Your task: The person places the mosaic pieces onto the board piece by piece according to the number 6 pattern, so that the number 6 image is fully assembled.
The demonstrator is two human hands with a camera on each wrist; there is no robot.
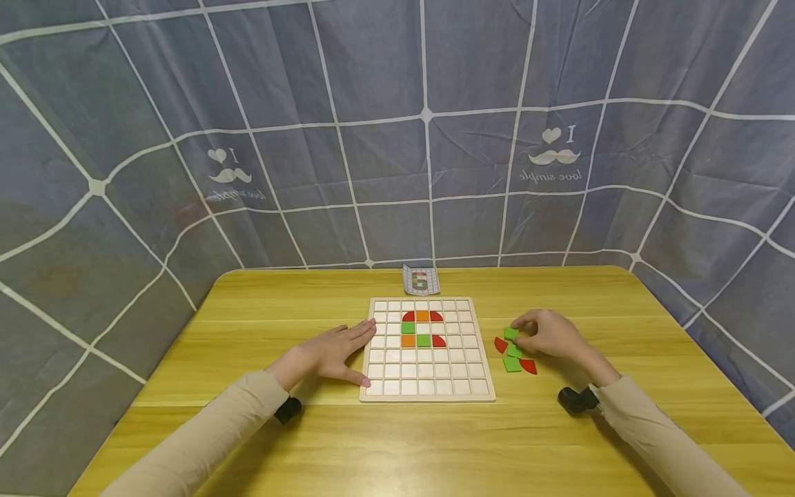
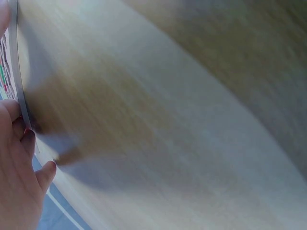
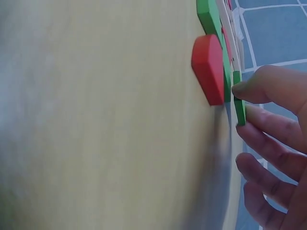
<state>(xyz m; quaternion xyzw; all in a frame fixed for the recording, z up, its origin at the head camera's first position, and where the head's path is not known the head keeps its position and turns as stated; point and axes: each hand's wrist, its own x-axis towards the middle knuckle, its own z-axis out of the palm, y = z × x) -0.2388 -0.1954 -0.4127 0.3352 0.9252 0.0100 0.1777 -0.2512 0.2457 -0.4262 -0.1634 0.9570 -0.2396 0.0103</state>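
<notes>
My right hand (image 1: 549, 335) pinches a green square tile (image 3: 239, 98) between thumb and fingers, right of the board. Close by on the table lie green square tiles (image 1: 512, 364) and two red quarter-round tiles (image 1: 528, 366). A pale wooden grid board (image 1: 428, 390) lies flat in the middle. Set in its cells are red quarter-round tiles (image 1: 438, 341), orange squares (image 1: 422, 315) and green squares (image 1: 408, 328). My left hand (image 1: 338, 351), fingers spread, rests on the board's left edge; in the left wrist view the left hand (image 2: 19, 163) shows only partly.
Behind the board lies a small printed card (image 1: 421, 281) with a coloured grid pattern. The wood-grain table (image 1: 397, 442) reaches back to a grey curtain (image 1: 373, 166) with white lines. Dark wrist devices (image 1: 576, 400) sit under both wrists.
</notes>
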